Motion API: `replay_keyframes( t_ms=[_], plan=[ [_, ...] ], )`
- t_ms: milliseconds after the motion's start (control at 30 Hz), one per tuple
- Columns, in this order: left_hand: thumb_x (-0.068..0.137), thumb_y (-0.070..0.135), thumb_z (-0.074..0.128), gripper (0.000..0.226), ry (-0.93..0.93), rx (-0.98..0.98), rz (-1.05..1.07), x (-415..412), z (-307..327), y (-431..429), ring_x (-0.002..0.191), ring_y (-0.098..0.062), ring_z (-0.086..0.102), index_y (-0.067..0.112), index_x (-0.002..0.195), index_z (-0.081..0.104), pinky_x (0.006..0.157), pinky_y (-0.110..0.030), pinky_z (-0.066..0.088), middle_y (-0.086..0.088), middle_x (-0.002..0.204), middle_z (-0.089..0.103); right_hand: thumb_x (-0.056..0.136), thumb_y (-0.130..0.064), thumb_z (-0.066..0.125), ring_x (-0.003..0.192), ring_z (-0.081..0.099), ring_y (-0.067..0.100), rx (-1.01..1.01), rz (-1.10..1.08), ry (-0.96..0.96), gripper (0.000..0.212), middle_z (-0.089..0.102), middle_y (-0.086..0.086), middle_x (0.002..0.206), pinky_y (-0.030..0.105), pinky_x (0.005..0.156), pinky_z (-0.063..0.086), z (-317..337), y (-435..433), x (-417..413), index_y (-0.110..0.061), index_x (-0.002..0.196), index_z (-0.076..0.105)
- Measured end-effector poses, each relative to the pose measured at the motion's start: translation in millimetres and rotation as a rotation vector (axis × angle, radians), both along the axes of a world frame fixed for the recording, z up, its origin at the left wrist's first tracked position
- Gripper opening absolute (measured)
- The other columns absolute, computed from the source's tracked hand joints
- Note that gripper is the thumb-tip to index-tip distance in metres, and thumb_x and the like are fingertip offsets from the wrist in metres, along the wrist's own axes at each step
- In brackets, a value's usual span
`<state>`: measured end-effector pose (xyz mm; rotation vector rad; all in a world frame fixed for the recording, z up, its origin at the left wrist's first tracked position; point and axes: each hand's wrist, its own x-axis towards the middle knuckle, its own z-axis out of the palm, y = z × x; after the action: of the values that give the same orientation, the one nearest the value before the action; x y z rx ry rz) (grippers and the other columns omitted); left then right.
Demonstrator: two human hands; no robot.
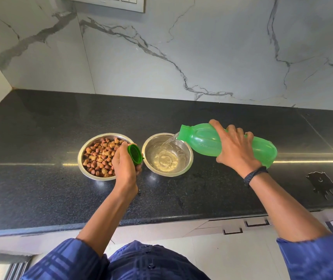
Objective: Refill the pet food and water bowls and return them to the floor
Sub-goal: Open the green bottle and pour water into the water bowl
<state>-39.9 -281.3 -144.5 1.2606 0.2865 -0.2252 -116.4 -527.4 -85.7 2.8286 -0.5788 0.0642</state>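
Water bowl, steel, sits at centre of frame on the black desk and is partly filled with clear water. A water stream drops into its upper right side from the green bottle, which is tilted with its mouth down-left over the rim. Right grip wraps the bottle mid-body from above, with a black band on that wrist. Food bowl, steel, stands just left of the water bowl and holds brown kibble. Left grip is between the bowls, fingers curled round the green cap, threaded inside showing; it hides the gap between the rims. An irregular shiny patch lies on the desk at far right. Marble wall fills the upper frame, with a switch plate at upper left. Drawer handles are at lower right and blue checked sleeves along the bottom.
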Motion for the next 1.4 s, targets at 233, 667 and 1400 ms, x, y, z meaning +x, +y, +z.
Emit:
replay_keyframes(
  t_ms=[233, 667, 1400],
  plan=[
    [0.100, 0.036, 0.040, 0.025, 0.007, -0.013, 0.008, -0.4, 4.4, 0.7, 0.053, -0.012, 0.045, 0.021, 0.084, 0.054, 0.048, -0.025, 0.034, -0.014, 0.085, 0.058, 0.060, -0.023, 0.086, 0.104, 0.055, 0.033, -0.013, -0.007, -0.001, 0.113, 0.054, 0.012, 0.113, 0.053, 0.090, 0.041, -0.7, 2.0, 0.1, -0.035, 0.147, 0.015],
    [0.098, 0.036, 0.040, 0.024, 0.013, -0.013, -0.001, 2.6, 1.5, 1.6, 0.051, -0.012, 0.045, 0.019, 0.087, 0.054, 0.043, -0.022, 0.032, -0.016, 0.087, 0.059, 0.061, -0.022, 0.086, 0.108, 0.054, 0.035, 0.009, -0.008, -0.012, 0.112, 0.053, 0.014, 0.116, 0.056, 0.094, 0.040, 1.7, 3.2, 0.4, -0.034, 0.148, 0.016],
    [0.099, 0.034, 0.039, 0.026, -0.019, -0.011, -0.032, 1.1, -4.4, 2.3, 0.050, -0.013, 0.043, 0.013, 0.094, 0.053, 0.041, -0.023, 0.031, -0.017, 0.086, 0.059, 0.062, -0.019, 0.083, 0.104, 0.054, 0.033, -0.025, -0.023, 0.000, 0.110, 0.053, 0.012, 0.113, 0.055, 0.093, 0.040, 1.5, 5.0, -3.4, -0.035, 0.147, 0.015]
  ],
)
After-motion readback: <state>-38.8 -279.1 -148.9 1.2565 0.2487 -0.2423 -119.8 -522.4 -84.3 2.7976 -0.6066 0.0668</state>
